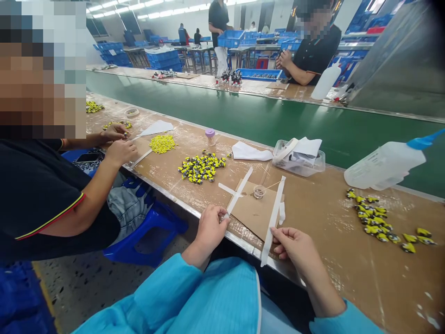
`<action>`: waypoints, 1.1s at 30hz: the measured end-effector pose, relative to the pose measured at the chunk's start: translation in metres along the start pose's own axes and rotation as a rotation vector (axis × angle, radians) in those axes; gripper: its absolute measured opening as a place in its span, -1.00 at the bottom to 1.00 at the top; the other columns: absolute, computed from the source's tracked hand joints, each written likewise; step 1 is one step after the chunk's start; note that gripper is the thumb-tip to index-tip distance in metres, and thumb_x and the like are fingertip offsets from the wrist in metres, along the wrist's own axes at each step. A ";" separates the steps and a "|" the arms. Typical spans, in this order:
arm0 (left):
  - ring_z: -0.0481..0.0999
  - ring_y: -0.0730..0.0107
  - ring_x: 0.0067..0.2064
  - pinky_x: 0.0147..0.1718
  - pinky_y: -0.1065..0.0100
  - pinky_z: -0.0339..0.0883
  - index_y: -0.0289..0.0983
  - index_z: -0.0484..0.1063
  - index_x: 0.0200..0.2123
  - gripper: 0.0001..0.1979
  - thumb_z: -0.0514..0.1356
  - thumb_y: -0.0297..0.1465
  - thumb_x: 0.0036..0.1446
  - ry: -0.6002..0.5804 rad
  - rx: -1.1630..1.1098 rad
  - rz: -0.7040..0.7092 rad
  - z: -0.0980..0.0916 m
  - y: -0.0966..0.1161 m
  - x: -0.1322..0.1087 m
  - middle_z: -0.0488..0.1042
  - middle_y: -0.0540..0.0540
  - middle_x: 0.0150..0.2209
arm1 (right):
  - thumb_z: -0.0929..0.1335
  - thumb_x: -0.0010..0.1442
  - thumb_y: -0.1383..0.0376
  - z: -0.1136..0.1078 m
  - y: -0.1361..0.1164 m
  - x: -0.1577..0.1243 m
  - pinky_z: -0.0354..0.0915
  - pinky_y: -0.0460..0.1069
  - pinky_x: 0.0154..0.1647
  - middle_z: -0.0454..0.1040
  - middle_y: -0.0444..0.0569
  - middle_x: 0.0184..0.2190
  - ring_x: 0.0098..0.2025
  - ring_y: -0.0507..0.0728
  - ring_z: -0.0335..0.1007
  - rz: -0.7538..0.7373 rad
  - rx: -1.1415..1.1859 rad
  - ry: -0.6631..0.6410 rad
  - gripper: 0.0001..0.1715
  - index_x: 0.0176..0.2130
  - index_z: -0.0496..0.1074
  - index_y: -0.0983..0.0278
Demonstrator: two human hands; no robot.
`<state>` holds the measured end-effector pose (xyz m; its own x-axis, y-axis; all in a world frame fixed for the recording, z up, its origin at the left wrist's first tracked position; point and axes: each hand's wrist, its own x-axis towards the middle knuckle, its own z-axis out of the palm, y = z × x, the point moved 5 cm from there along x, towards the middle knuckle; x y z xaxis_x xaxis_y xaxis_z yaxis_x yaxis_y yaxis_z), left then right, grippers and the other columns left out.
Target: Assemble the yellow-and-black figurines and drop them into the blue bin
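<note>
A sheet of brown cardboard [255, 225] lies at the bench edge in front of me, with a white tape strip [242, 185] along its left side and another white tape strip [277, 208] along its right. My left hand [211, 227] is closed, thumb and fingers together at the lower end of the left strip. My right hand [295, 243] pinches the edge of the right strip, whose lower end hangs past the bench edge. On the cardboard stands a small round cup [259, 191] with a thin stick [274, 184] leaning across its rim.
Yellow-and-black small parts [201, 167] are heaped to the left, more [375, 218] to the right. A squeeze bottle [385, 164] and a clear plastic tub [299, 164] stand by the green conveyor belt [243, 111]. A co-worker [52, 199] sits close on my left.
</note>
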<state>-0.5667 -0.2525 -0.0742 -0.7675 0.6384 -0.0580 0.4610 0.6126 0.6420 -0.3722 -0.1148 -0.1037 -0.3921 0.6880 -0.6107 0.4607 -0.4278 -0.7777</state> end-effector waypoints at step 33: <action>0.44 0.25 -0.25 -0.21 0.24 0.27 -0.22 0.55 -0.45 -0.91 0.28 -0.40 -0.12 0.125 0.048 -0.146 -0.005 -0.004 -0.003 0.48 -0.07 -0.38 | 0.47 -0.07 0.22 0.003 -0.008 0.008 0.30 -0.20 -0.66 0.38 -0.15 -0.75 -0.72 -0.06 0.31 -0.006 0.214 -0.143 -0.71 -0.56 0.33 0.32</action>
<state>-0.5689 -0.2588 -0.0721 -0.8756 0.4803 -0.0507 0.3593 0.7179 0.5962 -0.3813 -0.1079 -0.1028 -0.5099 0.6078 -0.6087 0.2846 -0.5486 -0.7862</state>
